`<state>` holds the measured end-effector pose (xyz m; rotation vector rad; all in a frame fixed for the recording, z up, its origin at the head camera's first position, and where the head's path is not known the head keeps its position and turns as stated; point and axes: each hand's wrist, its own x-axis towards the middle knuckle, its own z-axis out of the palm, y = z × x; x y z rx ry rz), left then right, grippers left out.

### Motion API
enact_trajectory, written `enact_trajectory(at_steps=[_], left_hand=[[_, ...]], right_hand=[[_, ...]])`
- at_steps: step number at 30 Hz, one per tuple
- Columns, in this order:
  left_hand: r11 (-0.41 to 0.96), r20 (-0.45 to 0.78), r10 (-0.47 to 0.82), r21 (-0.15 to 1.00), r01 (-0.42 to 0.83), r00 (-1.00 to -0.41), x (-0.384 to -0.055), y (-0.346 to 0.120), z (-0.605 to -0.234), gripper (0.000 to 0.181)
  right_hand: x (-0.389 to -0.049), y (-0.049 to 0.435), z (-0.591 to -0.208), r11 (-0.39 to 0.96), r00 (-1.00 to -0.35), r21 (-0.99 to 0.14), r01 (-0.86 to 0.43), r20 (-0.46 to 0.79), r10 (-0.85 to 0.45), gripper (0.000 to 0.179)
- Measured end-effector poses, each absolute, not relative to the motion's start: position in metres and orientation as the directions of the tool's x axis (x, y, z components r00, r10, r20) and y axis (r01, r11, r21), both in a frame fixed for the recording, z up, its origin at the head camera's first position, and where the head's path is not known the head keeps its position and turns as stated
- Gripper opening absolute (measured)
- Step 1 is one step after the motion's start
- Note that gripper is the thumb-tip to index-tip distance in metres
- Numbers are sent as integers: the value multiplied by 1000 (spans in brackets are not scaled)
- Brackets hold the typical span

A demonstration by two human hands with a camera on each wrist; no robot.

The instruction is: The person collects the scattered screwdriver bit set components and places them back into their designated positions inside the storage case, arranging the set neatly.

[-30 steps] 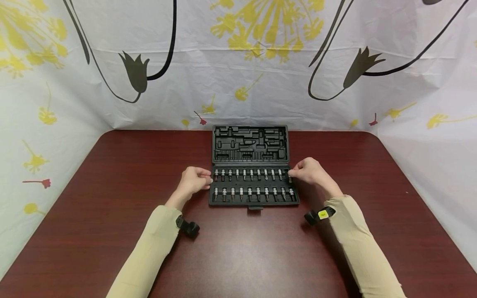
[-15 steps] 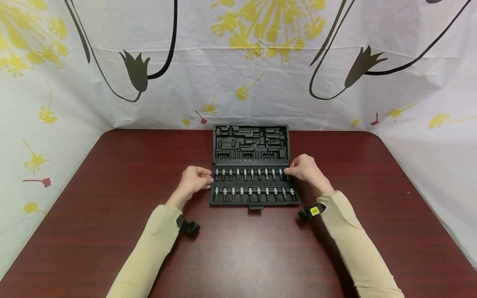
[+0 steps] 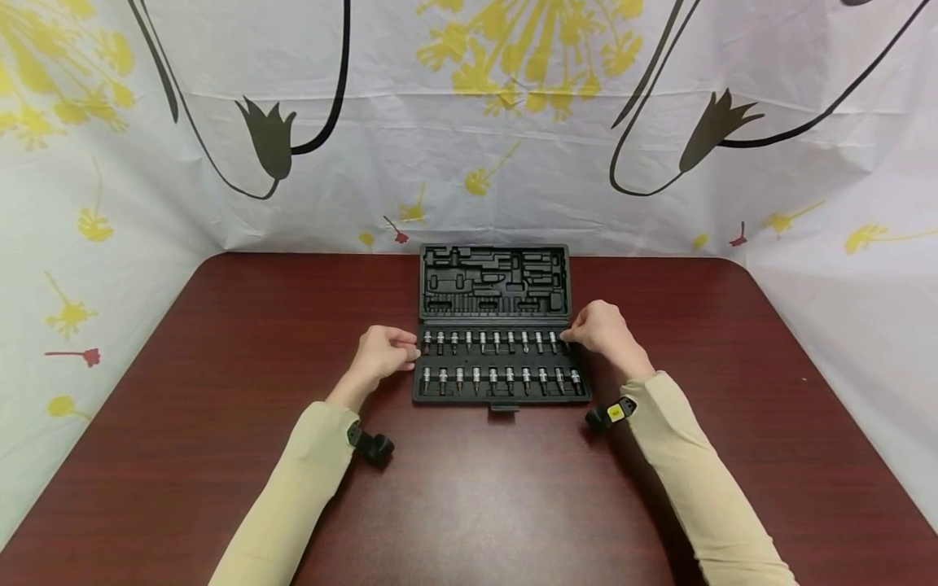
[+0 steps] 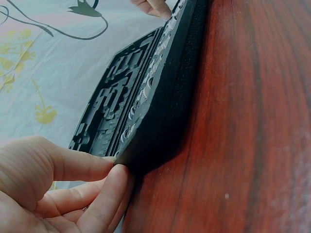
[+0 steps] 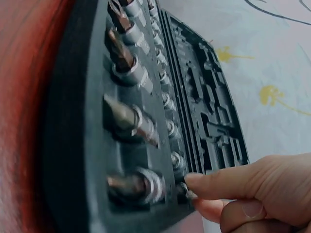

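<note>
A black plastic case (image 3: 501, 358) lies open on the table, with two rows of silver bit sockets (image 5: 131, 73) in its near half. My left hand (image 3: 381, 355) pinches the case's left edge between thumb and fingers, as the left wrist view (image 4: 73, 189) confirms. At the right end of the far row, my right hand (image 3: 602, 330) holds a bit socket (image 5: 190, 194) between thumb and forefinger, at its slot. Most of that socket is hidden by the fingertips; whether it is fully seated I cannot tell.
The case's raised lid (image 3: 494, 282), moulded with recesses, leans back near a white curtain (image 3: 469, 163) with printed flowers. A latch (image 3: 503, 408) sticks out at the front edge. Dark red table (image 3: 469, 488) surrounds the case.
My right hand has moved slightly left and away from me, bringing the bit socket from the case's right edge to the end of the far row. My left hand has stayed put.
</note>
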<state>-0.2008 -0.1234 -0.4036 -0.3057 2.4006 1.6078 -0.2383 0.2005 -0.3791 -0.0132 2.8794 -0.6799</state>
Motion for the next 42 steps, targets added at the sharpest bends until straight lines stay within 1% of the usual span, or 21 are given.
enact_trajectory(at_steps=[4, 10, 12, 15, 17, 21, 23, 25, 28, 30, 32, 34, 36, 38, 40, 42], left_hand=[[373, -307, -38, 879, -298, -951, -201, -123, -404, 26], [373, -304, -33, 880, -294, -952, -201, -124, -404, 26], [371, -305, -34, 880, -296, -952, -201, -124, -404, 26], [370, -306, -40, 880, -299, -951, -200, -124, -404, 26], [372, -305, -40, 879, -298, -951, -200, -124, -403, 26], [368, -306, -34, 881, -297, -951, -200, -124, -402, 26], [357, -318, -25, 883, -305, -948, -200, -125, -401, 26], [350, -337, -7, 881, -318, -941, -203, -126, -399, 27], [352, -368, 5, 871, -343, -930, -211, -129, -393, 26], [345, -368, -8, 872, -348, -930, -220, -130, -388, 27], [324, -343, -54, 882, -342, -938, -232, -130, -381, 28], [293, -292, -111, 904, -312, -950, -245, -130, -376, 30], [277, -237, -173, 920, -278, -956, -260, -128, -371, 31], [263, -204, -210, 930, -256, -956, -274, -126, -368, 34], [226, -200, -218, 942, -249, -955, -286, -122, -366, 36], [176, -225, -201, 949, -261, -953, -295, -120, -366, 37]], right_hand=[[-240, 205, -380, 878, -976, -472, 84, -218, -24, 32], [-249, 214, -380, 846, -933, -497, 196, -359, 6, 45], [-253, 215, -380, 838, -916, -497, 226, -400, 10, 46], [-257, 214, -379, 830, -903, -499, 249, -428, 13, 50], [-256, 214, -379, 831, -908, -503, 237, -419, 6, 48], [-254, 216, -379, 845, -924, -504, 180, -381, -30, 42], [-253, 218, -378, 827, -930, -534, 175, -367, -40, 39], [-253, 220, -376, 800, -943, -577, 162, -329, -46, 42], [-258, 222, -375, 754, -979, -648, 108, -199, -32, 44], [-263, 220, -376, 746, -997, -665, 37, -75, -17, 44], [-269, 218, -376, 743, -999, -669, -20, 33, 3, 42], [-277, 215, -376, 736, -995, -675, -51, 95, 18, 40], [-284, 212, -376, 726, -992, -685, -68, 122, 22, 39], [-291, 209, -375, 721, -992, -691, -62, 121, 31, 38], [-295, 206, -374, 721, -993, -691, -56, 112, 30, 38], [-298, 204, -374, 724, -994, -688, -49, 102, 29, 38]])
